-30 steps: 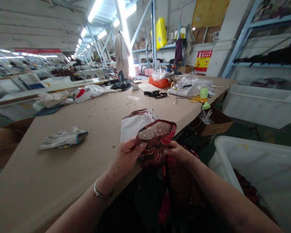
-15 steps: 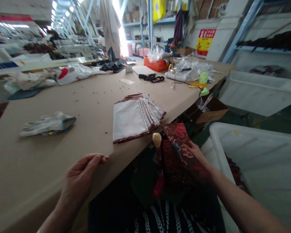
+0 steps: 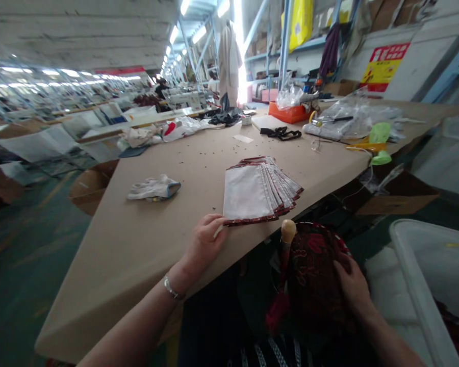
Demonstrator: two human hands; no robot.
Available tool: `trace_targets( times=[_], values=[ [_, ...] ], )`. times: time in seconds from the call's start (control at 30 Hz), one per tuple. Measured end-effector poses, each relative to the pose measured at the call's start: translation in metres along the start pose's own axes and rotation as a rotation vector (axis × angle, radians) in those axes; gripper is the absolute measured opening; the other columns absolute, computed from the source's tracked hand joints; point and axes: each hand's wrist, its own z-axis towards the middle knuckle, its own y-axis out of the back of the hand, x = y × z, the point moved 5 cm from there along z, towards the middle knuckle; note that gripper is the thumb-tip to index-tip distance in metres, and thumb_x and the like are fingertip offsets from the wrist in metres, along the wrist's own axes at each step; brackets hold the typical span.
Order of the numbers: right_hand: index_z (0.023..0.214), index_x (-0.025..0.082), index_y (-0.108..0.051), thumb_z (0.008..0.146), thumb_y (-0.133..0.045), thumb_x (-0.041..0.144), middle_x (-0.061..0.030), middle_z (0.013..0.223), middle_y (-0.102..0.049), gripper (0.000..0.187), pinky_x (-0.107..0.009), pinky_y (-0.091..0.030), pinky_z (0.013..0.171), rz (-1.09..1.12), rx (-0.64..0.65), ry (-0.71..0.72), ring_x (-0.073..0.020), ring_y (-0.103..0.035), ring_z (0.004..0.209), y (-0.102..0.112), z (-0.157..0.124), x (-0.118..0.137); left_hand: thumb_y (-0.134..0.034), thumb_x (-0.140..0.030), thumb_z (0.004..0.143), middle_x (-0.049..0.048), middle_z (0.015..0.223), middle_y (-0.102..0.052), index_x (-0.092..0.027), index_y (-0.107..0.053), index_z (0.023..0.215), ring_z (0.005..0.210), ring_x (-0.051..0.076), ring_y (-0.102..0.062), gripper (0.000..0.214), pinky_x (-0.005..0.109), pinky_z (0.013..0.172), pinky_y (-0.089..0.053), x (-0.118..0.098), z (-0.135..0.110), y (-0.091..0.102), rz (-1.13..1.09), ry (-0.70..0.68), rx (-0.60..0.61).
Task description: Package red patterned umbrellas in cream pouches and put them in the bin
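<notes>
A fanned stack of white fabric pieces with dark red patterned edges [image 3: 258,191] lies near the front edge of the tan table [image 3: 153,239]. My left hand [image 3: 206,240] rests on the table with its fingertips pinching the stack's near left corner. Below the table edge, my right hand [image 3: 352,286] presses on dark red patterned fabric [image 3: 313,275] in my lap. A light wooden knob [image 3: 288,230] sticks up beside that fabric, and a red tassel [image 3: 276,312] hangs under it.
A white work glove [image 3: 153,187] lies left of the stack. Farther back on the table are a black strap [image 3: 281,133], an orange box [image 3: 288,113], clear plastic bags [image 3: 354,120] and a green tool [image 3: 378,142]. A white bin [image 3: 436,275] stands at my right, a cardboard box [image 3: 398,196] behind it.
My left hand has let go of the red fabric and moved to the stack's corner. My right hand has lowered the red fabric into my lap. The view has swung left.
</notes>
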Motion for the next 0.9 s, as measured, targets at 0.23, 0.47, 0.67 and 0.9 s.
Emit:
trace_targets(
  times=[0.23, 0.47, 0.67, 0.9],
  values=[
    [0.113, 0.017, -0.059, 0.070, -0.051, 0.064, -0.0127, 0.118, -0.065, 0.064, -0.042, -0.042, 0.103, 0.066, 0.129, -0.077, -0.0304, -0.058, 0.113, -0.004, -0.054, -0.008, -0.051, -0.011, 0.083, 0.0105, 0.102, -0.069, -0.015, -0.067, 0.098, 0.095, 0.024, -0.062, 0.023, 0.040, 0.091, -0.052, 0.000, 0.015, -0.025, 0.247, -0.094, 0.128],
    [0.105, 0.018, -0.064, 0.070, -0.053, 0.063, -0.0107, 0.108, -0.070, 0.058, -0.043, -0.047, 0.098, 0.094, 0.217, -0.054, -0.0306, -0.062, 0.108, -0.015, -0.072, 0.013, -0.048, -0.010, 0.085, 0.0095, 0.093, -0.070, -0.016, -0.067, 0.088, 0.087, 0.022, -0.063, 0.020, 0.035, 0.083, -0.053, 0.006, 0.022, -0.026, 0.316, -0.085, 0.182],
    [0.098, 0.023, -0.065, 0.089, -0.051, 0.032, -0.0054, 0.105, -0.067, 0.019, -0.031, -0.052, 0.087, 0.164, 0.307, 0.754, -0.0193, -0.063, 0.100, -0.005, -0.091, 0.191, -0.050, -0.009, 0.080, 0.0052, 0.087, -0.067, -0.019, -0.065, 0.082, 0.084, 0.018, -0.062, 0.019, 0.031, 0.081, -0.051, -0.006, 0.047, -0.011, 0.182, -0.004, -0.022],
    [0.128, 0.012, -0.051, 0.087, -0.054, 0.020, -0.0152, 0.123, -0.057, 0.042, -0.044, -0.046, 0.098, -0.323, 0.280, 1.222, -0.0283, -0.050, 0.113, -0.065, -0.089, 0.358, -0.049, -0.008, 0.076, 0.0046, 0.079, -0.062, -0.020, -0.060, 0.073, 0.079, 0.020, -0.057, 0.016, 0.033, 0.078, -0.048, -0.036, 0.073, 0.002, 0.137, -0.025, -0.069]
  ],
)
